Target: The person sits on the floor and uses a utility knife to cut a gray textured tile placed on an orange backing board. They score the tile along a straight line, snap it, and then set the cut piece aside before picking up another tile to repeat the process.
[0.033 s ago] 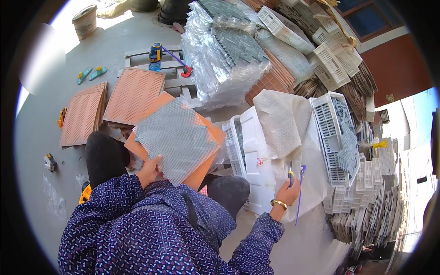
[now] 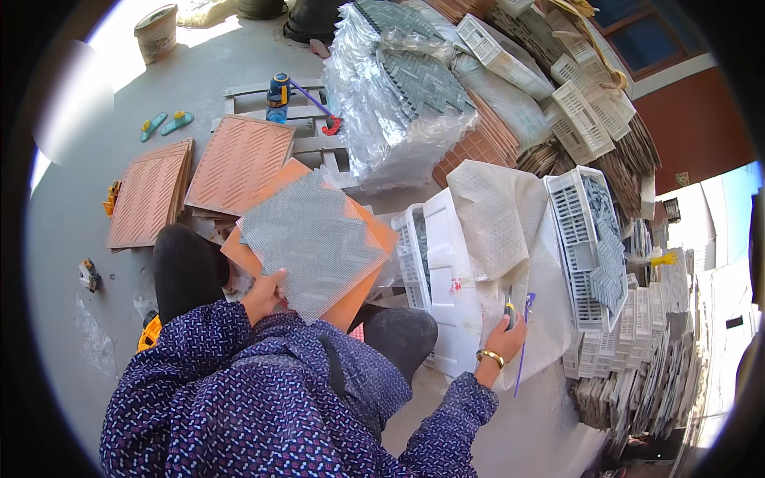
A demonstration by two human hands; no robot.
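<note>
My left hand (image 2: 267, 293) grips the lower left corner of a grey mesh-backed mosaic sheet (image 2: 315, 235). The sheet lies tilted over an orange board (image 2: 360, 307) on my lap. My right hand (image 2: 502, 338) reaches out to the right, shut on a small yellow-and-black tool (image 2: 508, 307). A thin purple strap (image 2: 523, 342) hangs beside that hand. The right hand rests on a white sack (image 2: 542, 295) next to a white plastic crate (image 2: 442, 263). A pale mesh sheet (image 2: 494, 207) lies draped over the sack.
Two stacks of terracotta ribbed sheets (image 2: 239, 163) (image 2: 151, 195) lie on the concrete floor ahead left. Plastic-wrapped grey mosaic sheets (image 2: 406, 95) are piled ahead. Several white crates (image 2: 590, 119) and stacked tiles (image 2: 637, 382) crowd the right. A bucket (image 2: 155, 32) stands far left.
</note>
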